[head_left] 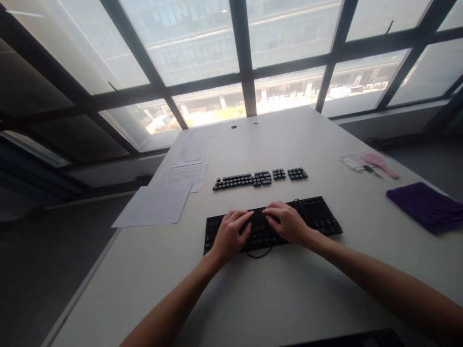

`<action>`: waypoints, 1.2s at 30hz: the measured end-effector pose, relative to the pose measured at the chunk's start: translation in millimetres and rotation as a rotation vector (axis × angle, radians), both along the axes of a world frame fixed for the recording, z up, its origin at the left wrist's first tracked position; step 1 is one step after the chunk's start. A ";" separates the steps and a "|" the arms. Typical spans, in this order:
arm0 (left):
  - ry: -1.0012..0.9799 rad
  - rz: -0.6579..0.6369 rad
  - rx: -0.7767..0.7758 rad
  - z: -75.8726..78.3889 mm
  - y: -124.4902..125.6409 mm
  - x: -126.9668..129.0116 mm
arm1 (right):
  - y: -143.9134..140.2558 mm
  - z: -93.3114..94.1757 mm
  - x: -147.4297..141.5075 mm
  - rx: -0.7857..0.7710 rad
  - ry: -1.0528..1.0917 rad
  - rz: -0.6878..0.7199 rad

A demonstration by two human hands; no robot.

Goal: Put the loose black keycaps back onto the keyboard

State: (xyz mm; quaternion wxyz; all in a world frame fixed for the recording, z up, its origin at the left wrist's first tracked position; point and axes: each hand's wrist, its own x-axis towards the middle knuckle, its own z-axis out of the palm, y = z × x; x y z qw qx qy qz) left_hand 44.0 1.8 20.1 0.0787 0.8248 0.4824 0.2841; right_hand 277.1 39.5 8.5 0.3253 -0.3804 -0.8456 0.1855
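A black keyboard (318, 217) lies slightly tilted across the white table in front of me. My left hand (231, 233) rests over its left half, fingers apart and curved down onto it. Over the middle is my right hand (287, 221), also with parted, bent fingers, the fingertips close to those of the left. Neither hand shows anything held. Part of the keyboard is hidden under both hands. A thin black cable (259, 255) loops out at its near edge. Behind the keyboard, loose black keycaps (262, 178) stand in several grouped rows.
Written paper sheets (154, 207) overlap along the table's left side. To the right lie a folded purple cloth (425, 207), a pink handled object (379, 163) and a clear plastic bag (350, 163). Large framed windows stand beyond the table (289, 140). A dark edge (347, 340) shows at the bottom.
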 end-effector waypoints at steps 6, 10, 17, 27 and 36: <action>0.138 0.180 0.020 7.1 98.9 15.6 | 84.3 11.5 -19.3 0.058 -0.275 -0.224; 0.255 0.217 0.014 -3.5 138.7 29.7 | 112.5 6.8 -30.7 0.093 -0.462 -0.219; 0.302 0.181 0.009 -13.5 144.9 37.0 | 121.7 -0.2 -30.8 0.141 -0.497 -0.147; 0.194 0.149 -0.049 -8.6 138.2 29.0 | 116.3 -0.4 -29.5 0.113 -0.378 0.039; -0.249 -0.039 -0.182 10.5 43.5 33.0 | 23.8 -1.6 16.8 -0.060 0.190 0.029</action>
